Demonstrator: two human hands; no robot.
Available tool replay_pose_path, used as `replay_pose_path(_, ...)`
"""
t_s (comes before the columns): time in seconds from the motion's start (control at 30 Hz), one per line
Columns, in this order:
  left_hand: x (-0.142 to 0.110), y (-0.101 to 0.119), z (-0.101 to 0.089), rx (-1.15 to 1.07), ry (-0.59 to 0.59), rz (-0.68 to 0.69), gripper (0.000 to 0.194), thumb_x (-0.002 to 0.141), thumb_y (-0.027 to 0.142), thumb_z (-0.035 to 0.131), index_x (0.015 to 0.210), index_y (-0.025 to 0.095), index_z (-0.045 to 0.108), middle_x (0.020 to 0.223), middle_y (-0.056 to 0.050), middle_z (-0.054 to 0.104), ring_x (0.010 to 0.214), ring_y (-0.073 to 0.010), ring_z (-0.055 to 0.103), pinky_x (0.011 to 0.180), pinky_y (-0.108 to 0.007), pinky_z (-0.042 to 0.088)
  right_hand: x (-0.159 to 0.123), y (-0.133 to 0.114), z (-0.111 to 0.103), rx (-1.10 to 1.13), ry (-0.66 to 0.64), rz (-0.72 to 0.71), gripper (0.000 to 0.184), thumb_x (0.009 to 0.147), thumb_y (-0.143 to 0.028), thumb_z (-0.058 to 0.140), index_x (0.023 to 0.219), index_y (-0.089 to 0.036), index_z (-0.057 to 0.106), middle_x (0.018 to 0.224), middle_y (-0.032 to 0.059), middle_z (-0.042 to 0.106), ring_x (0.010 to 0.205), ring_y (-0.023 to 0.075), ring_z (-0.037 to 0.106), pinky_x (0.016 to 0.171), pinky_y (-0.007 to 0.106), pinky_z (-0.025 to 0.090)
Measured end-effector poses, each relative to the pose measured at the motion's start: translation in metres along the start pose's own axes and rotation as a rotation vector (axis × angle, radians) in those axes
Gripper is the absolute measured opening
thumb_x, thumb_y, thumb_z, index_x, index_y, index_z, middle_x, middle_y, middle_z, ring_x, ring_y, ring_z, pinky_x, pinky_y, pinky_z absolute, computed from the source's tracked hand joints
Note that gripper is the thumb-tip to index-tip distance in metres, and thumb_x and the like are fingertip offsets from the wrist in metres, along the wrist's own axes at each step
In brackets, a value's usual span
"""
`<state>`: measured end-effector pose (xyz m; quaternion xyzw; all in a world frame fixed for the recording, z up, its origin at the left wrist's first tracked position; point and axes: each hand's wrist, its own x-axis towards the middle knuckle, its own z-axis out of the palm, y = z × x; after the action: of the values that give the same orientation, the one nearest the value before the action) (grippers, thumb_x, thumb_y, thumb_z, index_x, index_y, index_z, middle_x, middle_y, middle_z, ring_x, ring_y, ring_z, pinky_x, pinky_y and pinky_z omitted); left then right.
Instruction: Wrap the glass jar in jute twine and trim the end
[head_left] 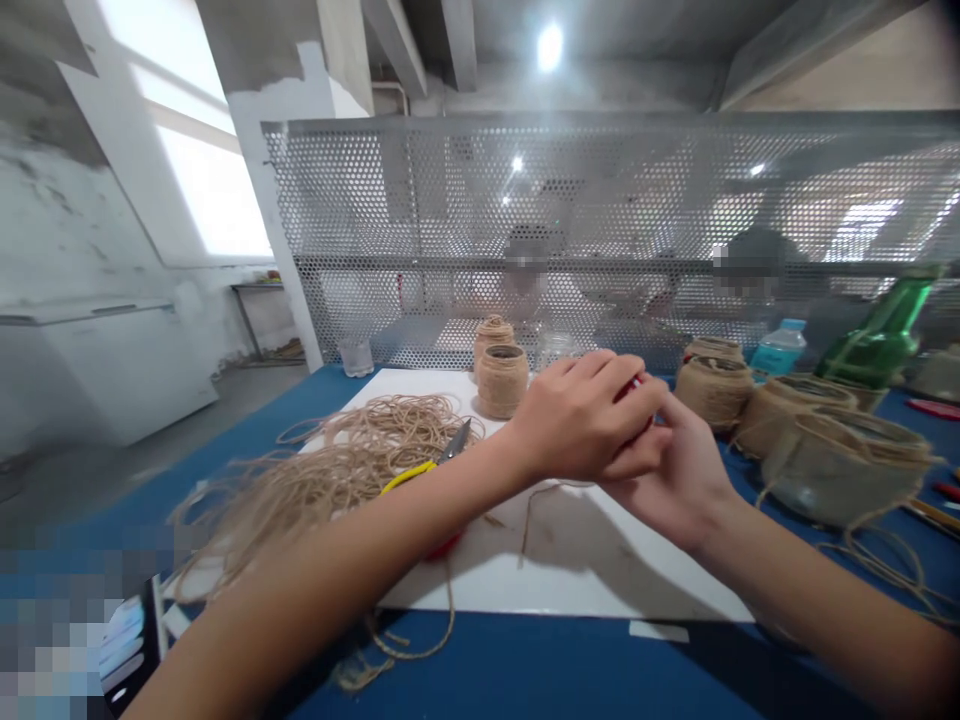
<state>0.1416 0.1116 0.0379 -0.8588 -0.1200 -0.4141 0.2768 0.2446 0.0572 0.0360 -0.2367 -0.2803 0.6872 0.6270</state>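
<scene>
My left hand (574, 415) is closed and lies over my right hand (675, 490); the two touch above a white board (480, 585). The fingers of my right hand curl up from below, mostly covered. A small bit of red shows between the fingers, but what it belongs to is hidden. Beneath the hands a short strand of twine (528, 515) lies on the board. Left of them spreads a loose heap of twine (330, 475), with yellow-handled scissors (452, 443) resting against it, partly behind my left forearm.
Two twine-wrapped jars (502, 382) stand at the back of the board. On the right are more wrapped jars (712, 392), a partly wrapped glass jar (832, 475), a blue-capped bottle (780, 350) and a green bottle (874, 340). A perforated metal screen (450, 220) rises behind; people sit beyond it.
</scene>
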Motion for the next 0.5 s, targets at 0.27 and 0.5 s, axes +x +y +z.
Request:
replay_pose_path(0.27,0.008,0.006,-0.006,0.03,-0.127,-0.132,0.03,0.083,0.031,0.032,0.089,0.019,0.059,0.091,-0.007,0.056,0.084,-0.0193,0.051,0.065,-0.031,0.041,-0.001,0.004,0.004,0.056,0.053,-0.019,0.019,0.08,-0.022,0.041,0.076,-0.021,0.06,0.077,0.0027,0.065,0.08,0.016,0.062,0.069,0.028,0.051)
replay_pose_path(0.5,-0.003,0.014,-0.015,-0.014,-0.137,-0.208,0.048,0.083,0.026,0.016,0.101,0.014,0.059,0.102,-0.005,0.054,0.104,-0.0214,0.05,0.083,-0.036,0.04,-0.006,0.005,0.007,0.058,0.12,0.021,0.023,0.079,-0.022,0.04,0.079,-0.02,0.062,0.071,0.0033,0.065,0.073,0.0155,0.064,0.06,0.026,0.051)
